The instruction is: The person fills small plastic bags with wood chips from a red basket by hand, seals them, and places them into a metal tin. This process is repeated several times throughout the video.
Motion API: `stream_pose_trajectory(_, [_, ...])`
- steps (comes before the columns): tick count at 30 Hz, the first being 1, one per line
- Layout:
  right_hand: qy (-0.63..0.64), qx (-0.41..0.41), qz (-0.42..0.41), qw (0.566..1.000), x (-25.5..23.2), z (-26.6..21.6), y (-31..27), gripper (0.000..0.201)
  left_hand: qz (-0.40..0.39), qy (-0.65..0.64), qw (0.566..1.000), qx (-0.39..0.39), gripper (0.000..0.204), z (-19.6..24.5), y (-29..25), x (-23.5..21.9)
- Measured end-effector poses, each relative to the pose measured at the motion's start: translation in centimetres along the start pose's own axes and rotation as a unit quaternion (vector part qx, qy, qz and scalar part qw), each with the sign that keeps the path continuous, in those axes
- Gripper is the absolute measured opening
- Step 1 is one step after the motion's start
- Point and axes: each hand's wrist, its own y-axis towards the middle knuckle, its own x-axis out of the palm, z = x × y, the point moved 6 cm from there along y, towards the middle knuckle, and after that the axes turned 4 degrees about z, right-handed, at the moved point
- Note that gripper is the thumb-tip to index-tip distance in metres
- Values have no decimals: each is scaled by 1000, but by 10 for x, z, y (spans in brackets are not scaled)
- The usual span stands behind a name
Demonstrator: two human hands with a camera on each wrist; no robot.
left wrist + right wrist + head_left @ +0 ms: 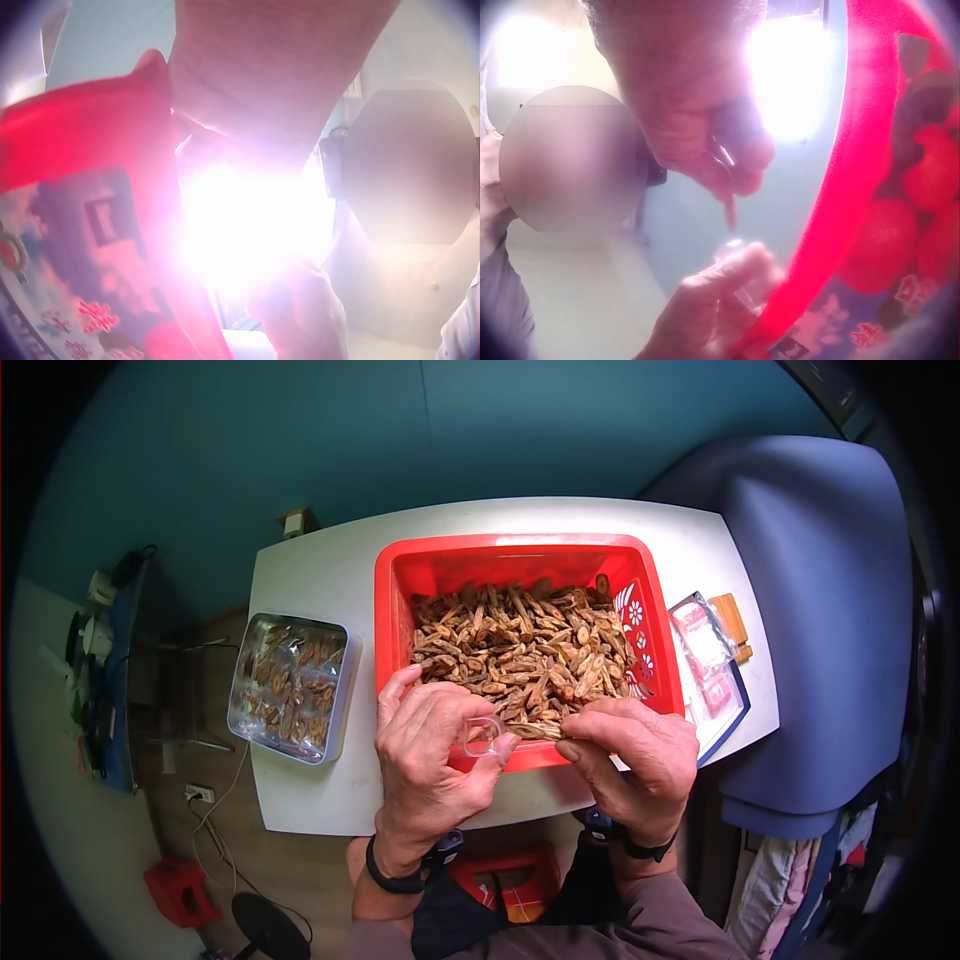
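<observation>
Over the near rim of a red plastic basket (660,660), my left hand (430,755) holds a small clear plastic piece (483,734) with a rounded mouth, between thumb and curled fingers. To its right, my right hand (640,755) pinches a dried brown root slice (538,731) between thumb and fingertips. That slice points toward the clear piece; in the right wrist view its tip (731,214) sits just above the clear plastic (733,249). A heap of similar dried slices (520,645) covers the basket's floor. Glare hides much of the left wrist view.
On the white table (310,580), a translucent box (345,705) of bagged slices stands left of the basket. At right lie a tray with pink-and-white packets (705,650) and a wooden block (732,622). A blue-grey covered form (810,630) borders the table's right side.
</observation>
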Motion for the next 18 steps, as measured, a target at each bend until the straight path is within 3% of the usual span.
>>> stream_pose_trajectory(7, [7,-17,-34,999,-1,0,-4,30,-11,12,1000,4,33,8,1,12])
stream_pose_trajectory(18, [-11,-17,-60,998,-3,0,-4,26,-24,15,999,15,33,13,0,25])
